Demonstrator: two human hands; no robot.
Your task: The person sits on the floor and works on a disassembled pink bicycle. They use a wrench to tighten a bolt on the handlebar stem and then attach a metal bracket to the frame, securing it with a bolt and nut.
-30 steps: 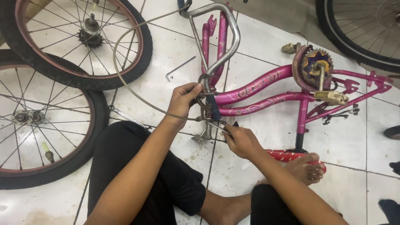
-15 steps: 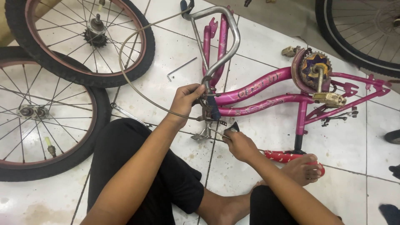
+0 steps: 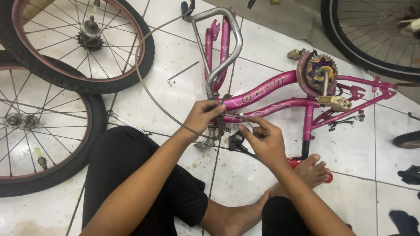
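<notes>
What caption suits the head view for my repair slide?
Left hand grips a pink metal bicycle frame on the white tiled floor; right hand pinches a thin cable.

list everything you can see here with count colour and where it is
bike frame: 1, pink, lying on its side mid-floor
handlebar: 1, silver, at the frame's front end, top centre
crank: 1, pink chain cover with a metal pedal, on the frame, right of centre
wheels: 2 with spokes, black tyres, flat on the floor at left; part of a third at top right
cable: 1, grey, looping from the handlebar to the left hand
hex key: 1, metal, on the tiles left of the handlebar
wrench: 1, silver, on the floor by the left knee
floor: white tiles
left hand: grips the frame's front
right hand: pinches a thin metal piece
legs: black trousers, bare feet
</notes>
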